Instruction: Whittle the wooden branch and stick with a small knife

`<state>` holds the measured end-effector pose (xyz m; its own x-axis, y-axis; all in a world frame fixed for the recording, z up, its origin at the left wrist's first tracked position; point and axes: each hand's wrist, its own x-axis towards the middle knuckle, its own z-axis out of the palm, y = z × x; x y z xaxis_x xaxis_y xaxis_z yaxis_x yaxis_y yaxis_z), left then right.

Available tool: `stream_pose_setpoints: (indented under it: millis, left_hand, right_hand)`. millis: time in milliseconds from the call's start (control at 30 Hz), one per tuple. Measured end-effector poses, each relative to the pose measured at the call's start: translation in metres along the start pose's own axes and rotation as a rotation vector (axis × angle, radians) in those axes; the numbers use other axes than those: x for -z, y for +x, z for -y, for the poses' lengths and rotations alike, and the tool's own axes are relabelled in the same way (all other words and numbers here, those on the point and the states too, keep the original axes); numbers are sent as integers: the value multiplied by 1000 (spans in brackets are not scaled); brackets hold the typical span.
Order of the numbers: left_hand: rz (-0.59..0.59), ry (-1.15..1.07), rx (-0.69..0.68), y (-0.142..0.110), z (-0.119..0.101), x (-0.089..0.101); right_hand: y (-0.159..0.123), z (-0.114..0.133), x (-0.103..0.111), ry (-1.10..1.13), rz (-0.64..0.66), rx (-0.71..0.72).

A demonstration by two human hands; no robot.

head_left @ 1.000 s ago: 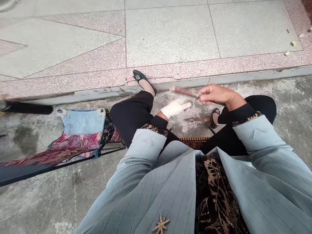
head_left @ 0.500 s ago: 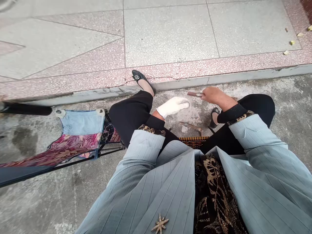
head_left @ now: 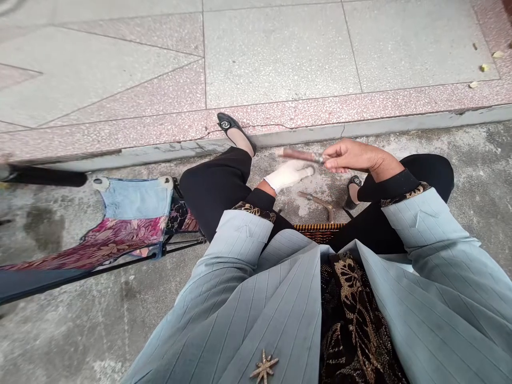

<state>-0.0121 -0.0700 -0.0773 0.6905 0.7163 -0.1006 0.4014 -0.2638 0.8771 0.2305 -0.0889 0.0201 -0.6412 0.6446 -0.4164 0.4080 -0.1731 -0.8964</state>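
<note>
My right hand (head_left: 352, 156) is bare and closed around one end of a reddish-brown rod (head_left: 298, 154) that looks like a wooden tool handle, with a silvery band close to my fingers. The rod points left, above my left hand (head_left: 288, 176). That hand wears a white knitted glove, its fingers curled together; whatever they hold, if anything, cannot be made out. Below both hands a bent brown stick-like piece (head_left: 318, 201) with a lighter band lies low between my legs. Whether the rod touches the glove is unclear.
A wicker edge (head_left: 320, 232) shows between my thighs. On my left stands a folding chair (head_left: 124, 232) with denim and floral cloth, near a blurred black bar (head_left: 48, 176). Ahead, a low concrete curb (head_left: 280, 140) borders the speckled tiles (head_left: 276, 58); small leaves lie at right.
My right hand has turned and the rod has swung left over the gloved hand. My left hand has shifted slightly right and down.
</note>
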Motion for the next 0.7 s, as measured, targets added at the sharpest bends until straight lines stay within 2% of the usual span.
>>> stream_pose_setpoints:
  millis: [100, 167, 233, 333, 400, 567, 700]
  left_hand:
    - [133, 22, 55, 1, 2, -4]
    - [182, 27, 101, 1, 1, -4]
    - [172, 8, 132, 0, 0, -2]
    - [147, -12, 150, -2, -2, 3]
    - [147, 2, 146, -4, -3, 7]
    - [172, 71, 98, -5, -3, 10]
    - [215, 135, -30, -4, -5, 6]
  right_hand:
    - [6, -6, 3, -32, -326, -93]
    - [13, -10, 5, -192, -444, -205]
    - [19, -15, 6, -452, -489, -310]
    - [25, -20, 5, -816, -435, -414]
    - [28, -23, 3, -939, -350, -439]
    - [34, -27, 0, -1022, -208, -507]
    - [38, -25, -11, -1014, -77, -549]
